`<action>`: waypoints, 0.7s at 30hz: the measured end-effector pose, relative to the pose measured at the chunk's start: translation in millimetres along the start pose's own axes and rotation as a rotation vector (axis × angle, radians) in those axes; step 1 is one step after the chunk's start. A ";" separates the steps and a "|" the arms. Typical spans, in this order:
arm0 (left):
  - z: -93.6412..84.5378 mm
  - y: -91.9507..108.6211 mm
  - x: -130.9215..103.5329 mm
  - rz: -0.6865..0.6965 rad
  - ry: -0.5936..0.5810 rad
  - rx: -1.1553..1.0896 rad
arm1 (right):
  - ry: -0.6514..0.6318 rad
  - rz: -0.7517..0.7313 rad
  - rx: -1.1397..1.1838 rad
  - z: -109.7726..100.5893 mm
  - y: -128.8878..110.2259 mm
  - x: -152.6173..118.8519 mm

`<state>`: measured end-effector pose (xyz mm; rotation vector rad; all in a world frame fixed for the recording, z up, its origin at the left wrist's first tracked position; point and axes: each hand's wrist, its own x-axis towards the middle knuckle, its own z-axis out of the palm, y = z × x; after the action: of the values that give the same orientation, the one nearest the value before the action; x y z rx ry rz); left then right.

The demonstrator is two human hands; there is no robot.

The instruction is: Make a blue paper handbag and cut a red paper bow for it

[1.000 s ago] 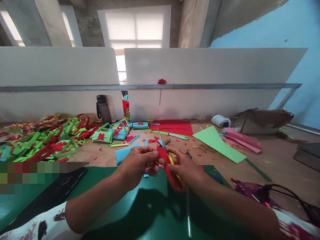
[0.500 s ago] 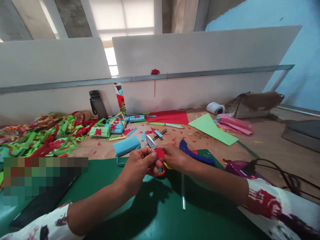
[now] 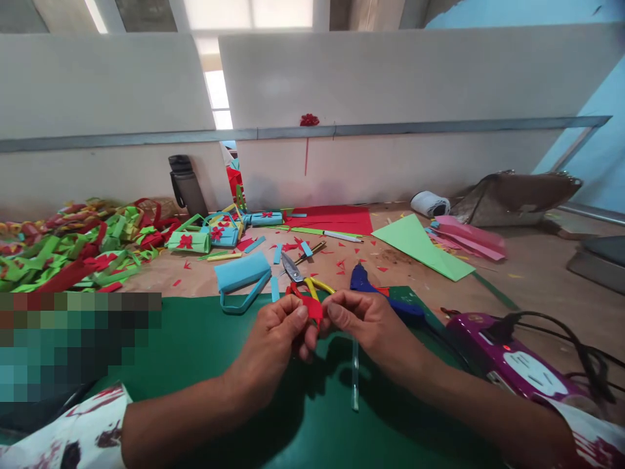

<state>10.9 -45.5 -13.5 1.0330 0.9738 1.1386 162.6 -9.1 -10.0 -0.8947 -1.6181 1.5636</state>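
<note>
Between thumb and fingers, my left hand (image 3: pixel 280 332) pinches a small red paper piece (image 3: pixel 312 309). My right hand (image 3: pixel 361 322) touches the right edge of that piece, its thumb and fingertips pressed together there. Scissors (image 3: pixel 293 268) with red and yellow handles lie just beyond my fingers. A blue paper bag shape (image 3: pixel 243 273) with a strip handle rests left of the scissors. To the right is a blue glue gun (image 3: pixel 385 298), and a clear glue stick (image 3: pixel 355 378) lies on the green mat (image 3: pixel 195 352) under my right hand.
Green and red paper strips (image 3: pixel 97 254) are heaped at the left near a dark bottle (image 3: pixel 188 185). Small decorated paper bags (image 3: pixel 188 241), red scraps and a green sheet (image 3: pixel 422 247) lie farther back. At the right sit a purple power strip (image 3: pixel 517 358) with cables and a brown bag (image 3: pixel 517 198).
The scissors have left my right hand and now lie on the table. My right hand has come to the red piece's edge. The view has shifted slightly.
</note>
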 end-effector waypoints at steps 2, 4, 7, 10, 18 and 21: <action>-0.9 -2.6 2.4 0.006 -0.023 0.008 | -0.005 -0.010 0.017 0.0 2.3 0.2; -2.2 -4.8 4.2 -0.002 -0.049 0.022 | -0.023 -0.015 0.027 -0.2 3.7 1.4; -4.1 -8.0 5.8 -0.030 -0.052 0.042 | -0.062 -0.003 0.042 -0.4 5.4 3.4; -5.5 -10.0 7.0 -0.048 -0.034 0.063 | -0.053 0.009 0.025 -0.5 6.1 4.2; -6.6 -12.8 9.4 -0.056 -0.026 0.057 | -0.067 -0.040 0.026 1.3 5.0 2.1; -6.9 -16.0 9.1 -0.069 -0.055 0.007 | -0.036 -0.033 -0.005 0.8 6.6 2.5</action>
<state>9.3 -37.4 -31.3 1.0231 0.9634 1.0454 160.7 -7.1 -16.5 -0.8434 -1.6547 1.5614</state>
